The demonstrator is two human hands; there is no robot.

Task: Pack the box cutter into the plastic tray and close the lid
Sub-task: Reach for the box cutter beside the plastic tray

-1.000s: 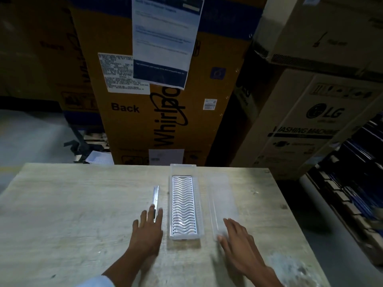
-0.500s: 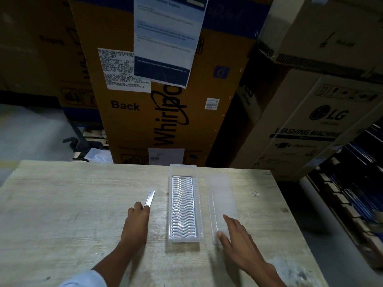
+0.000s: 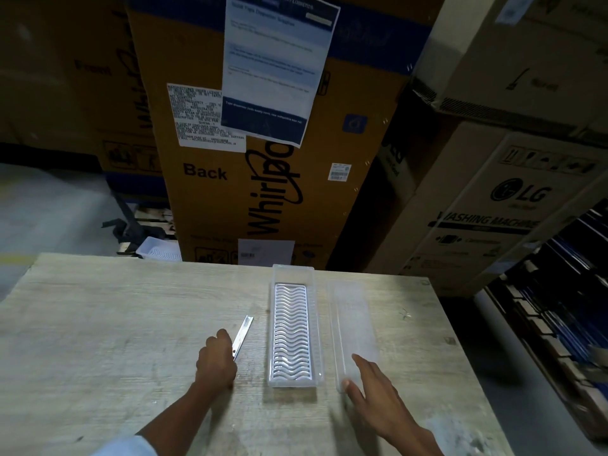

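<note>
Left hand (image 3: 215, 360) fingers closed around box cutter (image 3: 242, 335), blade end poking past them, just left of the plastic tray (image 3: 293, 327). Right hand (image 3: 378, 394) fingers open, flat, fingertips on the clear lid (image 3: 352, 320) lying on the bench (image 3: 98, 324).

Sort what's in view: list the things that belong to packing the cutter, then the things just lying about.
For the job:
box cutter, held by the left hand
plastic tray, open
lid, under the right hand

Lying about:
Whirlpool carton
LG washing machine carton
spare tray beyond the table
</note>
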